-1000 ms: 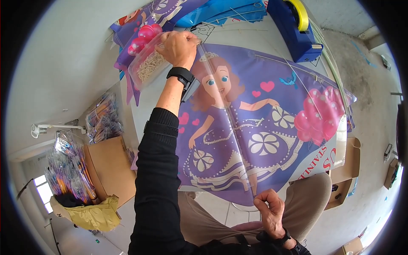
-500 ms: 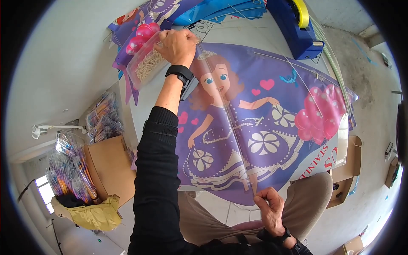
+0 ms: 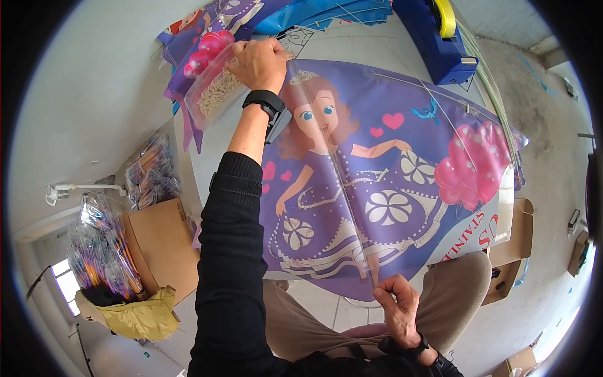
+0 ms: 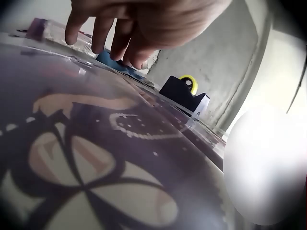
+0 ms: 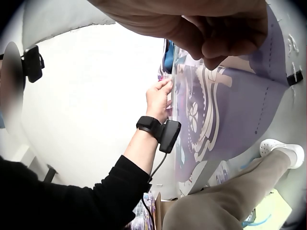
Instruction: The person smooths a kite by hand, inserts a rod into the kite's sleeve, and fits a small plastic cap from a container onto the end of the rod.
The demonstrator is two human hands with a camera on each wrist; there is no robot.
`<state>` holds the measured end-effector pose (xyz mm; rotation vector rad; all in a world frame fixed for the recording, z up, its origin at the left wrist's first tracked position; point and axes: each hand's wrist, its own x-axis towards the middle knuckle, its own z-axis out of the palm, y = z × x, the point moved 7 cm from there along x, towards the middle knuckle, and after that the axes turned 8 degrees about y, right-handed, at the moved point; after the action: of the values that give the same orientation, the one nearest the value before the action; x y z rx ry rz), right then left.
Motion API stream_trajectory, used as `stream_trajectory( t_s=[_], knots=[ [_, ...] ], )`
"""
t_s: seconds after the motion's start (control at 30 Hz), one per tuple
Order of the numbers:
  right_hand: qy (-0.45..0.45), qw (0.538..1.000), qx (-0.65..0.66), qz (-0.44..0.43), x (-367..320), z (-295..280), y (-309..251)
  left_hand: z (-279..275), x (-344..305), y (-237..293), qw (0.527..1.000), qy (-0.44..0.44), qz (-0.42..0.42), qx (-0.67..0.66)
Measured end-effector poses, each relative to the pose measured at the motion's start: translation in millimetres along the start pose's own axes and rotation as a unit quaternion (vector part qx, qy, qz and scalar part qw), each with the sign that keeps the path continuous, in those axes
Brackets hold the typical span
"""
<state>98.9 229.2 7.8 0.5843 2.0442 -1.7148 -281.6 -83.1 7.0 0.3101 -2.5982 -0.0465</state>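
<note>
A purple kite sheet [image 3: 377, 132] printed with a princess and pink balloons lies spread on the table. A narrow clear strip [image 3: 343, 182] runs down its middle between my hands. At the far end, the fingers of my left hand [image 3: 259, 66] hold the strip's end, beside a clear plastic box [image 3: 217, 100] of small pale pieces. In the left wrist view the left hand [image 4: 139, 24] hangs fingers down over the far part of the sheet. My right hand [image 3: 401, 308] pinches the strip at the sheet's near tip. Curled fingers show in the right wrist view, hiding the pinch.
A blue tape dispenser [image 3: 436, 44] with a yellow roll stands at the far right. Thin rods [image 3: 427, 91] lie across the sheet's right side. Blue sheets [image 3: 326, 16] lie at the back. A cardboard box [image 3: 160, 245] stands at the left, beside bagged goods [image 3: 103, 254].
The head view has shifted slightly, so the sheet sits a little higher in it. Both hands stay at the two ends of the strip.
</note>
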Motion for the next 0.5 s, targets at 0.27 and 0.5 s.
stream_trajectory(
  t_s=[0.27, 0.5],
  knots=[
    [0.004, 1.000, 0.004, 0.029, -2.5, 2.1, 4.9, 2.6, 3.5, -1.5, 1.000, -0.013, -0.004, 0.012],
    [-0.008, 1.000, 0.020, 0.020, -3.9, 4.8, 5.6, -14.4, 2.9, 5.4, 0.997, 0.049, 0.062, -0.023]
  ],
)
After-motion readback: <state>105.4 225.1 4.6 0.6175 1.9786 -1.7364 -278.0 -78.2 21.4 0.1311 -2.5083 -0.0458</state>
